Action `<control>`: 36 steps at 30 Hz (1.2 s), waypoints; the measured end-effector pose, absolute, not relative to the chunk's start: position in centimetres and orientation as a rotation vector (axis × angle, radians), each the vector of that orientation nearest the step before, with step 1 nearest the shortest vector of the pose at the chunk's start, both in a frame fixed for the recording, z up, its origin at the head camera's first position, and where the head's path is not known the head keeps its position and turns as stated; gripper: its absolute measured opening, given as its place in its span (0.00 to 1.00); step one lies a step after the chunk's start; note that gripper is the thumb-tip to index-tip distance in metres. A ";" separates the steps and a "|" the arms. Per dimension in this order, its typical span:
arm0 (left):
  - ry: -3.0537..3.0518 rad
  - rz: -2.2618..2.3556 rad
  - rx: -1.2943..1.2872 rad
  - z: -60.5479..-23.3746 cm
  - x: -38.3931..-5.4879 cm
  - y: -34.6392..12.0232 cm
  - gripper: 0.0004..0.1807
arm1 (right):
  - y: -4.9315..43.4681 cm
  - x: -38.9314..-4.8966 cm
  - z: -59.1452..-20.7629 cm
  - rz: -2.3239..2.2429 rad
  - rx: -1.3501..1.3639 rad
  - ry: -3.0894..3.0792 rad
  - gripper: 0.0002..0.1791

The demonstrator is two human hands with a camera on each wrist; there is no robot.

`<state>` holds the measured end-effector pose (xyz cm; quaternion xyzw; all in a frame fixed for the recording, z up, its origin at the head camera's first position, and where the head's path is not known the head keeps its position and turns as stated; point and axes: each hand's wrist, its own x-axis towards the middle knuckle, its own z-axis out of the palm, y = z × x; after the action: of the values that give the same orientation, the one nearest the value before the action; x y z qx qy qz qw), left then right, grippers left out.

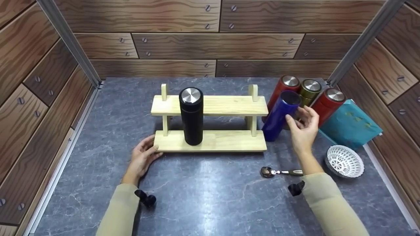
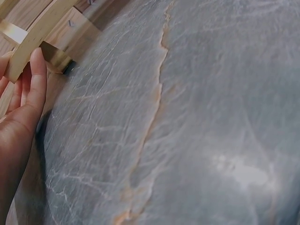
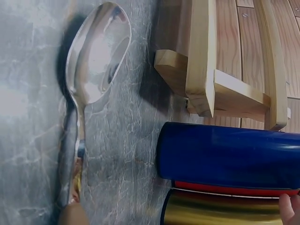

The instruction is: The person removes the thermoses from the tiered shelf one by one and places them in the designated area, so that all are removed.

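A two-tier wooden rack (image 1: 210,141) stands mid-table. At its left end, my left hand (image 1: 141,156) pinches the lower board between thumb and fingers; the left wrist view also shows this hold on the wood (image 2: 28,44). On the lower board a black thermos bottle (image 1: 192,121) with a silver lid stands upright. To the rack's right is a blue bottle (image 1: 279,116) with a dark top. My right hand (image 1: 303,129) is beside it, fingers spread and bent slightly, holding nothing. In the right wrist view, a fingertip appears near the gold bottle (image 3: 225,208); contact is unclear.
Behind the blue bottle stand a red bottle (image 1: 285,86), the gold one and another red bottle (image 1: 328,103). Farther right lie a teal packet (image 1: 352,124) and a white woven basket (image 1: 359,164). A metal spoon (image 3: 96,56) lies near my right wrist. Wood-patterned walls enclose the table.
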<state>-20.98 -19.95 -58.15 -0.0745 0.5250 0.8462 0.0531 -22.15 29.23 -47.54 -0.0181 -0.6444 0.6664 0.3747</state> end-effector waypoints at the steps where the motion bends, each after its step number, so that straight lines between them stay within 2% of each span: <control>1: 1.598 2.572 -0.217 -58.2 -21.0 -19.9 0.31 | 29.3 -22.1 -47.7 1.712 -0.036 -1.638 0.30; 16: 1.603 2.559 -0.249 -58.2 -21.0 -19.9 0.32 | 27.1 -18.8 -45.7 1.794 0.074 -1.585 0.26; 23: 1.590 2.571 -0.246 -58.1 -21.0 -20.1 0.32 | 26.9 -19.6 -47.1 1.831 0.133 -1.567 0.23; 36: 1.652 2.523 -0.239 -58.2 -21.0 -20.0 0.32 | 24.4 -18.9 -46.2 1.953 0.281 -1.575 0.22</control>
<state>-21.01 -19.97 -58.24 -0.0789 0.5452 0.8325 0.0580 -18.90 24.41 -46.22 0.1059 -0.5945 0.7370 0.3037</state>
